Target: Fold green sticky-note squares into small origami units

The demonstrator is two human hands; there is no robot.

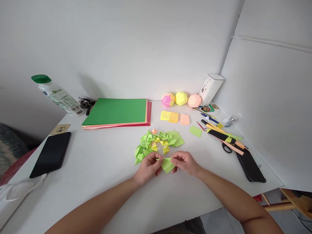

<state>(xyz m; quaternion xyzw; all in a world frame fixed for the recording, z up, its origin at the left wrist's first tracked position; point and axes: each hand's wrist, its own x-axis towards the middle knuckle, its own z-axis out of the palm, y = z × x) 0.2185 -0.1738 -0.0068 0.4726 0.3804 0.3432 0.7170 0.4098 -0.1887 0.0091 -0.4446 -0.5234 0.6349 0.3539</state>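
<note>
Between my two hands, near the front of the table, is a piece of light green paper [167, 165], partly folded and coming to a point at the bottom. My left hand [149, 166] pinches its left corner with thumb and fingers. On the right corner, my right hand [186, 164] has a similar pinch. Just beyond my hands lies a curved heap of folded green paper pieces [145, 145]. Several small yellow folded pieces [165, 149] sit along its inner side, and an orange one [154, 131] rests at its far edge.
Sticky notes [170, 116] and three paper balls [181, 98] are at the back. A coloured paper stack [119, 110], bottle [62, 97] and black tablet [51, 154] are left. Scissors [227, 148], a cutter [220, 136], pens and a black phone [251, 165] lie right.
</note>
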